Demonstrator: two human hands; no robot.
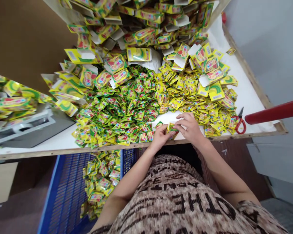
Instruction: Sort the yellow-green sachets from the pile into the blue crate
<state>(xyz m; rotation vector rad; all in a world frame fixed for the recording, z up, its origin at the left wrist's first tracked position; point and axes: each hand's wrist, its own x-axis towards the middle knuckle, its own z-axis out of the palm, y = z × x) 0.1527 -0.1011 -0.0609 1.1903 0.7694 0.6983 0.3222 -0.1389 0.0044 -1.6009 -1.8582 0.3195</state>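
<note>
My left hand and my right hand meet at the front edge of the white table. Between them is a small yellow and green packet, pinched by the fingers of both hands. Part of it is hidden behind my fingertips. Just beyond my left fingers lies a green sachet on the bare white patch. A heap of green sachets spreads to the left of my hands, and a heap of yellow sachets lies beyond and to the right.
Open yellow cartons pile up at the back. A grey tape dispenser stands left. Red-handled scissors lie right, near a red bar. Below the table edge, a blue crate holds filled-looking yellow cartons.
</note>
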